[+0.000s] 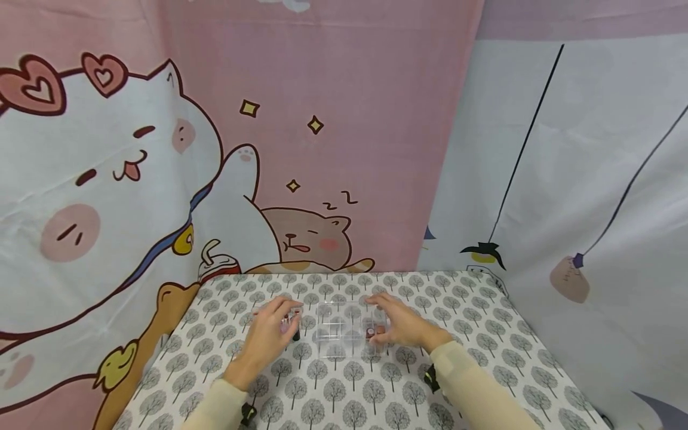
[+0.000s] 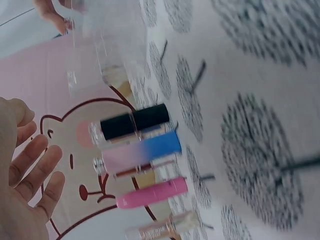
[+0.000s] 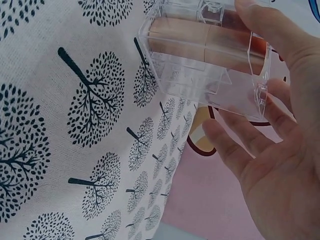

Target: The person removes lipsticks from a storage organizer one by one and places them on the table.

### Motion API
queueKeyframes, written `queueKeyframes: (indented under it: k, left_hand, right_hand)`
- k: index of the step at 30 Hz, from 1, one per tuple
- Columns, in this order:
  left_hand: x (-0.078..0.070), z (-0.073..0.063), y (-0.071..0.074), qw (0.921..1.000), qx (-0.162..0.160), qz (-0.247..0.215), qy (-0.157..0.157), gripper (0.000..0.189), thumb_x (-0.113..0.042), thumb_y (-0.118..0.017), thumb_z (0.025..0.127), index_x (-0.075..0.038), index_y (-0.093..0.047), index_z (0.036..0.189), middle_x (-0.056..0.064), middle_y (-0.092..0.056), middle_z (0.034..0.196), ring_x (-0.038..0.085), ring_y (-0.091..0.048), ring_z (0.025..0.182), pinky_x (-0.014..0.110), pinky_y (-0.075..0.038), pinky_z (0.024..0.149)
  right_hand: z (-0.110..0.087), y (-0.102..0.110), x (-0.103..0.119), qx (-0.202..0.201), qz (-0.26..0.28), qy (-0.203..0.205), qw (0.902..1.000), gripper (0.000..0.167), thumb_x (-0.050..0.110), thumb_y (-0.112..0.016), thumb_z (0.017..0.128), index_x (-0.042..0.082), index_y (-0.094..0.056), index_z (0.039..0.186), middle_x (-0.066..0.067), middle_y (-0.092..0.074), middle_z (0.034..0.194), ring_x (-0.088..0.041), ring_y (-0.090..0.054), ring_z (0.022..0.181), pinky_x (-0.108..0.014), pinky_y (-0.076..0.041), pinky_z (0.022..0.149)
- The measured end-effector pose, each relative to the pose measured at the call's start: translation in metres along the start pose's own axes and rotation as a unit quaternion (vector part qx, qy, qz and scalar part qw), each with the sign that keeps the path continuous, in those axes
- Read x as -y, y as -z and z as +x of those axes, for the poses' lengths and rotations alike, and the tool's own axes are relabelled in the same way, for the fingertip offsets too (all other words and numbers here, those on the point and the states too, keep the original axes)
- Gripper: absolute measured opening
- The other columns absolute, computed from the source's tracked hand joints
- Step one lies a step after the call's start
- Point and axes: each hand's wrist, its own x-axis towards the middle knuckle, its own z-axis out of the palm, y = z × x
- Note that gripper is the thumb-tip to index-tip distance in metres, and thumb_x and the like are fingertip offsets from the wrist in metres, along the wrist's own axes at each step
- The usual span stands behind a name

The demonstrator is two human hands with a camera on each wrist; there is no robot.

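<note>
A clear plastic organizer box [image 1: 337, 338] with compartments stands on the table. My right hand [image 1: 400, 325] is at its right end, thumb on the near side and fingers loosely bent; firm contact cannot be told. Through the clear wall in the right wrist view, a copper-coloured cosmetic tube [image 3: 200, 42] shows inside. To the box's left, my left hand [image 1: 267, 334] hovers around a group of cosmetic tubes, holding nothing. The left wrist view shows a black-capped tube [image 2: 136, 121], a pink-to-blue tube [image 2: 142, 151], a magenta tube [image 2: 152, 193] and a clear lettered tube [image 2: 162, 227].
A white cloth with grey tree prints covers the table [image 1: 334, 391]. Behind it hangs a pink curtain [image 1: 365, 131] with cartoon animals. On the right side hangs a pale curtain [image 1: 607, 155].
</note>
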Motion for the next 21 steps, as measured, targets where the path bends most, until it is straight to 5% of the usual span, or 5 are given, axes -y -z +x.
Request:
queueKeyframes:
  k: [5, 11, 14, 21]
  left_hand:
    - [-0.013, 0.002, -0.008, 0.9994, 0.026, 0.014, 0.017, 0.030, -0.009, -0.093, 0.099, -0.015, -0.084, 0.127, 0.001, -0.081, 0.119, 0.014, -0.072, 0.083, 0.038, -0.064, 0.080]
    - [-0.025, 0.007, -0.017, 0.9992, 0.037, -0.009, 0.014, 0.030, -0.011, -0.093, 0.099, -0.014, -0.084, 0.127, 0.001, -0.080, 0.120, 0.016, -0.074, 0.093, 0.028, -0.068, 0.077]
    - [-0.031, 0.011, -0.023, 0.9990, 0.042, -0.017, 0.003, 0.030, -0.013, -0.092, 0.099, -0.015, -0.083, 0.127, 0.001, -0.081, 0.121, 0.018, -0.078, 0.106, 0.031, -0.072, 0.087]
    - [-0.045, 0.021, -0.038, 0.9959, 0.075, -0.050, -0.002, 0.029, -0.016, -0.091, 0.103, -0.015, -0.083, 0.130, 0.000, -0.080, 0.123, 0.019, -0.079, 0.104, 0.029, -0.071, 0.085]
  right_hand:
    - [0.000, 0.001, 0.000, 0.001, 0.007, 0.001, 1.0000, 0.104, 0.039, -0.103, 0.089, 0.019, -0.049, 0.176, -0.011, -0.047, 0.183, -0.043, -0.060, 0.157, -0.074, -0.053, 0.129]
    - [-0.001, 0.000, 0.001, 0.001, 0.009, 0.004, 0.9999, 0.105, 0.039, -0.103, 0.089, 0.016, -0.049, 0.175, -0.012, -0.050, 0.181, -0.043, -0.061, 0.156, -0.073, -0.056, 0.127]
    - [-0.001, -0.001, 0.002, -0.002, -0.002, 0.005, 1.0000, 0.105, 0.038, -0.104, 0.089, 0.016, -0.049, 0.175, -0.012, -0.049, 0.181, -0.042, -0.062, 0.155, -0.072, -0.057, 0.126]
    - [-0.004, 0.001, 0.003, -0.005, -0.027, 0.014, 0.9995, 0.105, 0.039, -0.103, 0.090, 0.017, -0.048, 0.177, -0.014, -0.046, 0.182, -0.042, -0.061, 0.155, -0.072, -0.057, 0.126]
